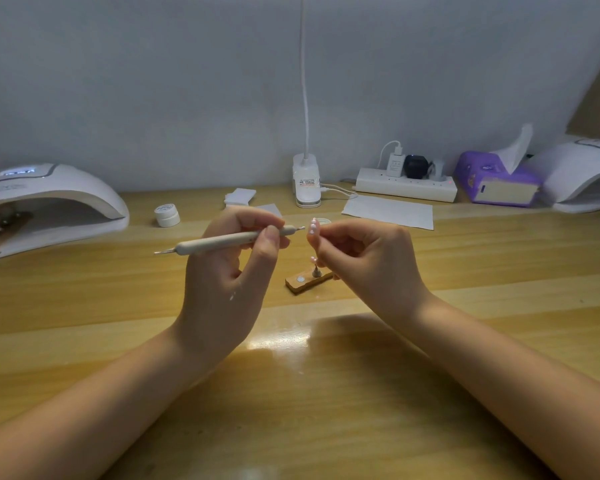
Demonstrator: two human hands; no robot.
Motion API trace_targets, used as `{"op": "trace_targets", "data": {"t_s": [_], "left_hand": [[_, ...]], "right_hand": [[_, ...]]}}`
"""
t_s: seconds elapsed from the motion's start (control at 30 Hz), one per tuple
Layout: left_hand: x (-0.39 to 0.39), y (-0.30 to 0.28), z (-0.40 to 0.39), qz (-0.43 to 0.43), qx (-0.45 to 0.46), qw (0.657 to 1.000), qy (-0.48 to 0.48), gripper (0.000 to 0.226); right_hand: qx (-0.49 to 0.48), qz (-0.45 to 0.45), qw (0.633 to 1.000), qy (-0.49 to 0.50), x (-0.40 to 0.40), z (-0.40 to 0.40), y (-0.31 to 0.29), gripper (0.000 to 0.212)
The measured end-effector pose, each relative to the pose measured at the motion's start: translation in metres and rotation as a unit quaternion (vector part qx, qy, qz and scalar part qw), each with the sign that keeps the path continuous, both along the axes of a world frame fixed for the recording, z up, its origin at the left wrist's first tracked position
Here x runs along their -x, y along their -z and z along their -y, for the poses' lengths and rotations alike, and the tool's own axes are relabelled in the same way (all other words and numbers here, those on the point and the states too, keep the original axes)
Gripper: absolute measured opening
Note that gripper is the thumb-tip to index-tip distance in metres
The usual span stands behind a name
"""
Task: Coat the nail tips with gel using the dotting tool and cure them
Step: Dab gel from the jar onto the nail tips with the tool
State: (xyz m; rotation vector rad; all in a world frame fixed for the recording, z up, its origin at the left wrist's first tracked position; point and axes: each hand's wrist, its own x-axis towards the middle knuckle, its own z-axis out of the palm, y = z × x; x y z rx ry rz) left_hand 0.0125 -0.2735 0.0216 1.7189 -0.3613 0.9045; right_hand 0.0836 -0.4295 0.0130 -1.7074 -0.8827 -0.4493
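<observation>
My left hand point(232, 268) grips a pale grey dotting tool point(229, 240), held almost level above the table with its right metal tip pointing at a nail tip. My right hand point(364, 261) pinches that pink nail tip point(313, 231), which carries small white dots and stands upright a little to the right of the tool's tip. Below the hands a small wooden nail stand point(307, 280) lies on the table with one metal peg on it. A white gel jar point(167, 215) sits further back on the left. A white curing lamp point(45, 206) stands at the far left with a loaded stand inside.
A second curing lamp point(582, 174) stands at the far right beside a purple tissue pack point(496, 181). A power strip point(406, 188), a clip lamp base point(306, 185), white pads point(239, 197) and a paper sheet point(388, 211) lie along the back of the wooden table point(309, 393).
</observation>
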Motion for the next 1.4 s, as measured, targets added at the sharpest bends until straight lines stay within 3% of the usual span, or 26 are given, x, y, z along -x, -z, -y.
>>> {"op": "trace_targets", "data": {"t_s": [0.4,1.4], "left_hand": [[-0.0003,0.0011,0.0015,-0.004,-0.041,0.999,0.001,0.012],[0.0012,0.0004,0.0027,-0.019,-0.041,0.999,-0.007,0.014]], "right_hand": [[-0.002,0.007,1.000,-0.001,0.0000,-0.0006,0.0003,0.012],[0.001,0.009,1.000,0.002,-0.0006,-0.0004,0.0016,0.012]]}}
